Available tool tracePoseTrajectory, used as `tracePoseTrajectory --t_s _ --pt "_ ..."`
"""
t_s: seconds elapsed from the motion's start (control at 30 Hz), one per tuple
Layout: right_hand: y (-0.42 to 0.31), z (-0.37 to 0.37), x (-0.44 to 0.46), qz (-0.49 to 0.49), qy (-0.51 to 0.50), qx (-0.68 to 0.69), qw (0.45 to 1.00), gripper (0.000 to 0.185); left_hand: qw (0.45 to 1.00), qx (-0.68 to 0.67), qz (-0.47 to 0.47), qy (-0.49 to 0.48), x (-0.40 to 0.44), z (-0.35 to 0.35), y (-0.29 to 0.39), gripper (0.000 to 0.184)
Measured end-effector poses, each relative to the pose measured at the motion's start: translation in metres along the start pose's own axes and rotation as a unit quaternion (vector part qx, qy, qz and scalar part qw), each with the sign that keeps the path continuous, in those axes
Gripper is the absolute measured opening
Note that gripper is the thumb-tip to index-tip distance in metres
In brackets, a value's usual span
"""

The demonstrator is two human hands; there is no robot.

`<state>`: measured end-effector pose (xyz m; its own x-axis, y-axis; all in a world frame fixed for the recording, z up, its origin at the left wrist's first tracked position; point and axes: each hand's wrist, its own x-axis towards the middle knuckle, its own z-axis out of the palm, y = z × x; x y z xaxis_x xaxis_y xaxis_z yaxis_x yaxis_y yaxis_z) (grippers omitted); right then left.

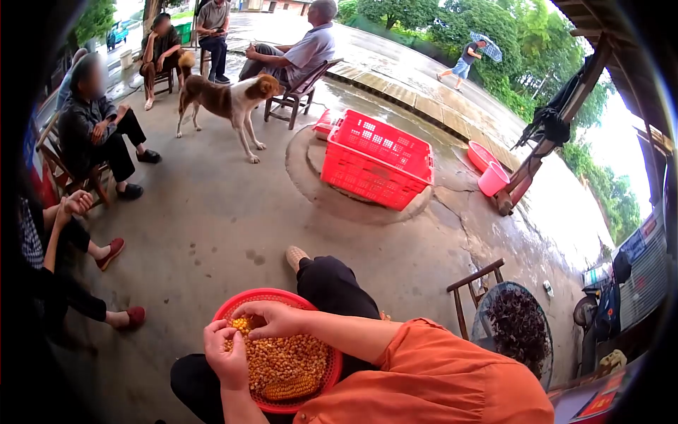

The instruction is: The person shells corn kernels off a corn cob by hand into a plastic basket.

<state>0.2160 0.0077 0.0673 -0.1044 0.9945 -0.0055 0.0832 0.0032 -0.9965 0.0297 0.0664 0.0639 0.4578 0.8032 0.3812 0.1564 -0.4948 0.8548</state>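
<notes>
A red round basket (335, 367) full of loose yellow corn kernels (293, 357) rests on my lap. Over its far left side, my left hand (227, 357) has its fingers closed around one end of a corn cob (242, 325). My right hand (272, 319) is bent over the same cob, thumb and fingers closed on it; the fingers partly cover the cob. Another corn cob (291, 388), with its kernels on, lies on the loose kernels at the near side of the basket.
A red plastic crate (378, 166) stands ahead, near a brown and white dog (222, 95). Several people sit on chairs at the left and back. A pink bucket (493, 179) stands by a wooden post. Dark dried material fills a round tray (515, 325) at right.
</notes>
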Motion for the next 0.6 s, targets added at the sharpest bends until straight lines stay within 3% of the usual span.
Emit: tracePoseTrajectory --t_s 0.43,0.6 --pt "-0.005 0.01 -0.001 -0.076 0.026 -0.102 0.992 0.048 1.0 -0.007 -0.01 0.015 -0.001 0.001 -0.002 0.013" --pt "-0.01 0.011 0.0 -0.043 0.005 -0.079 0.996 0.048 1.0 -0.007 -0.011 0.015 -0.002 0.001 -0.004 0.014"
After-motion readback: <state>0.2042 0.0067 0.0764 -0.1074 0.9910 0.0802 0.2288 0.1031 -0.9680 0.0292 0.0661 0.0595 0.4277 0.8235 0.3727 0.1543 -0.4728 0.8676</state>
